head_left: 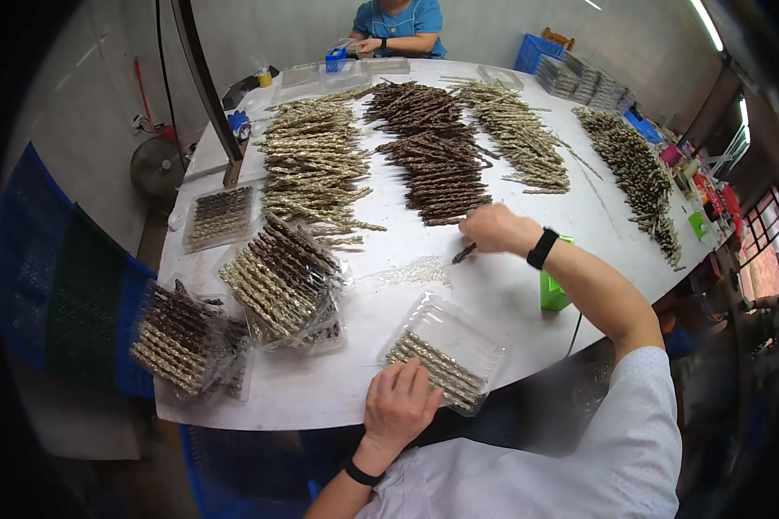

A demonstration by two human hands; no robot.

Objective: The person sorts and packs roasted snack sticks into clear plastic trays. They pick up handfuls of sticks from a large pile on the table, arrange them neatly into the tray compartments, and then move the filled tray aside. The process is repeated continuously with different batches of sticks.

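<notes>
A clear plastic tray (pixel 491 339) lies near the table's front edge, with a row of pale gold, knobbly twisted sticks (pixel 439 372) in its near part. My left hand (pixel 398 405) is closed at the tray's near left side, its fingertips over the ends of the sticks. Farther off, at the near end of a dark brown pile (pixel 441 164), my right hand (pixel 498 230) pinches a dark brown stick (pixel 465 253). Most of that stick is hidden by the hand. Pale gold sticks are heaped left (pixel 312 160) and right (pixel 519 134) of the brown pile.
Filled trays with gold and brown sticks (pixel 281 277) are stacked at left, beside more filled packs (pixel 173 337). A green box (pixel 556 281) stands near my right forearm. Another heap (pixel 632 173) lines the right edge. Across the table sits a person in blue (pixel 398 26).
</notes>
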